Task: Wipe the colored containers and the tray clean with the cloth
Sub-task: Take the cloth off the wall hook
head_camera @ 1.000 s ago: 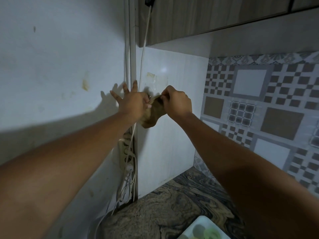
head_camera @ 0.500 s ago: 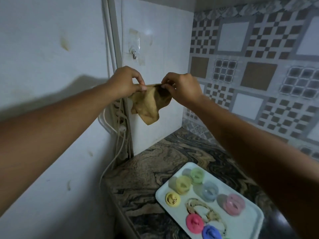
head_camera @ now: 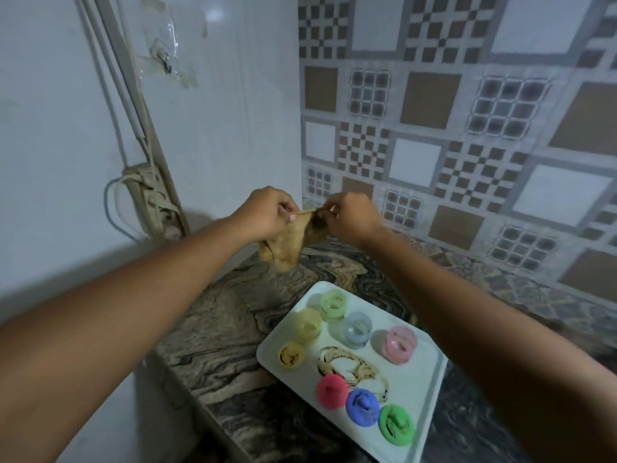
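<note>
Both hands have come down from the wall hook [head_camera: 163, 59] toward the tray [head_camera: 425, 375], bringing the cloth [head_camera: 289, 243] along.

Head view: the left hand [head_camera: 267, 212] and right hand [head_camera: 350, 217], close together, each pinch the cloth's top edge, so it hangs just beyond the tray's far corner. The colored containers [head_camera: 399, 344] stand on the tray (brown smears mark its middle). Bunching the cloth into one hand would likely free the other to steady each container.

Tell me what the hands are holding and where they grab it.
A cloth. The left hand and the right hand each pinch its top edge, one at each end, and the rest hangs down.
</note>
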